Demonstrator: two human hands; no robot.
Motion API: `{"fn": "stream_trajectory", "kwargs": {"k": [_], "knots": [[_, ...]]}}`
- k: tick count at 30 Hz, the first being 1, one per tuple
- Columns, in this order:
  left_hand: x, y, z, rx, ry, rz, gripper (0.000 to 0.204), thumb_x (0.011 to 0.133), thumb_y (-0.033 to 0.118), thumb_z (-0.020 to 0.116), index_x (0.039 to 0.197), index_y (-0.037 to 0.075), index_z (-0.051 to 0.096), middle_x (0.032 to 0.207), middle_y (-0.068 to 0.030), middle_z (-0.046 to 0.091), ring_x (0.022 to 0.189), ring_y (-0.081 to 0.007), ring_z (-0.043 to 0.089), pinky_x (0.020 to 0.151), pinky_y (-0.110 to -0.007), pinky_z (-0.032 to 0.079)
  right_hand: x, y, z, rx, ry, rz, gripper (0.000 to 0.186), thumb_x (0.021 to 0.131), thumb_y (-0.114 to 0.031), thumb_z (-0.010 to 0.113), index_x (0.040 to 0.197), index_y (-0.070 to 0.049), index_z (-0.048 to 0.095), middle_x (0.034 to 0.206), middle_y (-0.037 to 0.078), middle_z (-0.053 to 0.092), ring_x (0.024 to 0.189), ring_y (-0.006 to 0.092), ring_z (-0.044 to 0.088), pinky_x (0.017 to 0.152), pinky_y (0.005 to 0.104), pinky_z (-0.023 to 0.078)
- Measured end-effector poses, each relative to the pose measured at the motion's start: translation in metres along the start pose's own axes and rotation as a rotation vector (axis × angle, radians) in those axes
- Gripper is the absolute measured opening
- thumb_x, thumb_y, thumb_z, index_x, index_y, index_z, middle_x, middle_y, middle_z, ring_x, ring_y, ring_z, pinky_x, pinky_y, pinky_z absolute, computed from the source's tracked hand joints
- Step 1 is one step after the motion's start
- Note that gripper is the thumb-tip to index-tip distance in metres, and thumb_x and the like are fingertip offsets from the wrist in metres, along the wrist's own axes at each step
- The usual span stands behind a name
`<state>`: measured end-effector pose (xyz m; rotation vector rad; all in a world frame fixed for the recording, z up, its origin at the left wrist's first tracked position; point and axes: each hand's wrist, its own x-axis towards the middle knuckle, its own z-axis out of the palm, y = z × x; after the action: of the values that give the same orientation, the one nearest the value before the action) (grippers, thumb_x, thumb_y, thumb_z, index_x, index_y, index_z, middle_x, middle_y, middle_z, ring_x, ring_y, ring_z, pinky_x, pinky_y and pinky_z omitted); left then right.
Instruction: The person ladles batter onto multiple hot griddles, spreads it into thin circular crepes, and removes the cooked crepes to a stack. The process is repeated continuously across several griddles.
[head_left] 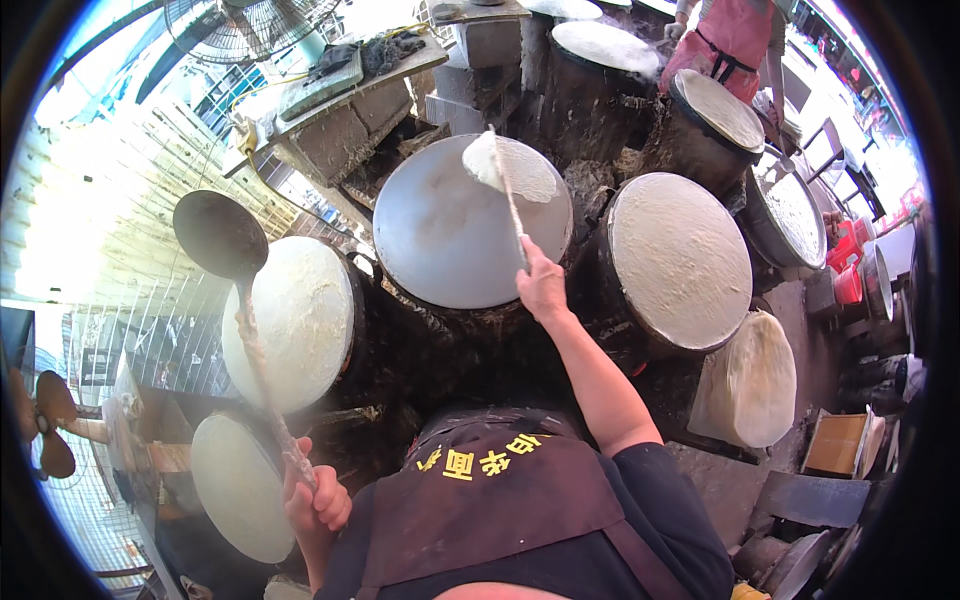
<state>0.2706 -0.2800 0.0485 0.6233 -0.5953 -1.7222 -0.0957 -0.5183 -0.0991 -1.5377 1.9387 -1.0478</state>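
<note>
Two grips observed. The left hand (pixel 318 500) grasps a ladle (pixel 254 350) by its handle, the dark bowl (pixel 220 235) beyond and left of the grip. The right hand (pixel 543 285) is closed around a stick (pixel 509 190) reaching forward over a griddle (pixel 440 250); white batter (pixel 530 182) lies beyond the grip, at the stick's far end. A round white sheet (pixel 680 262) lies right of that grip.

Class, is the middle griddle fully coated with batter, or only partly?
Only partly: pale batter covers a patch at the upper right of the middle griddle, whose remaining grey surface shows.
</note>
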Motion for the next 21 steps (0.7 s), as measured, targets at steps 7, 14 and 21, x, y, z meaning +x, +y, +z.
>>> {"fn": "stream_trajectory", "kwargs": {"k": [7, 14, 21], "knots": [[-0.034, 0.017, -0.003, 0.015, 0.141, 0.135, 0.061, 0.097, 0.03, 0.055, 0.147, 0.012, 0.025, 0.061, 0.0019, 0.035, 0.039, -0.0045, 0.029, 0.03, -0.02, 0.028, 0.03, 0.022, -0.008, -0.009, 0.1, -0.048, 0.055, 0.077, -0.007, 0.057, 0.132, -0.008, 0.051, 0.11, 0.022, 0.064, 0.102, 0.0385, 0.062, 0.091, 0.0425, 0.048], [-0.038, 0.027, -0.013, -0.036, 0.092, 0.187, 0.055, 0.103, 0.023, 0.041, 0.15, 0.012, 0.016, 0.066, 0.0001, 0.034, 0.041, -0.0047, 0.026, 0.031, -0.02, 0.03, 0.026, -0.017, 0.03, -0.114, -0.092, -0.056, 0.056, 0.078, -0.01, 0.057, 0.133, -0.021, 0.052, 0.111, 0.02, 0.064, 0.104, 0.0389, 0.06, 0.093, 0.0439, 0.047], [-0.043, 0.028, -0.012, 0.094, 0.089, 0.209, 0.055, 0.103, 0.023, 0.041, 0.15, 0.01, 0.016, 0.066, -0.0002, 0.033, 0.042, -0.0054, 0.027, 0.032, -0.02, 0.03, 0.048, 0.004, -0.008, -0.141, -0.036, -0.092, 0.056, 0.077, -0.005, 0.06, 0.132, -0.012, 0.052, 0.109, 0.022, 0.064, 0.104, 0.0371, 0.061, 0.091, 0.0405, 0.048]]}}
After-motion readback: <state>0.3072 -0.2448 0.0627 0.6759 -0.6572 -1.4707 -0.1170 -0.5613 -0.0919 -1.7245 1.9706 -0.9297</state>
